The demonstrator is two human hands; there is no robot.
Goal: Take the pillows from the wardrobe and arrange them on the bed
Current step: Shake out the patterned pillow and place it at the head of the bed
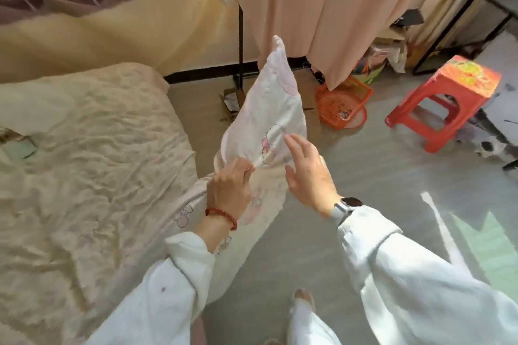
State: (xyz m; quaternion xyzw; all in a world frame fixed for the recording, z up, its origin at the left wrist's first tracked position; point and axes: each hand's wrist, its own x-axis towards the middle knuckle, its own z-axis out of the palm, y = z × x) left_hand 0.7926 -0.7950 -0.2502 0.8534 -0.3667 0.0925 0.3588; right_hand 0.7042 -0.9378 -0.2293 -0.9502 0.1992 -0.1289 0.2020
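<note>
2 hands at pillow (266,117), left hand (229,190) pinching its corner, right hand (307,169) spread open against it

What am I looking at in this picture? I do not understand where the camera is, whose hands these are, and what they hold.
There is no machine here. The one picture comes from a camera worn on a person's head, looking forward and down, so you see that person's own arms in white sleeves.

The left hand, with a red bracelet, grips a white pillow with a pink print, holding it up beside the bed. The right hand, with a watch, is open and close to the pillow; whether it touches it I cannot tell.

The bed has a wrinkled cream sheet. On the floor stand an orange stool and an orange basket, below a hanging peach curtain.
</note>
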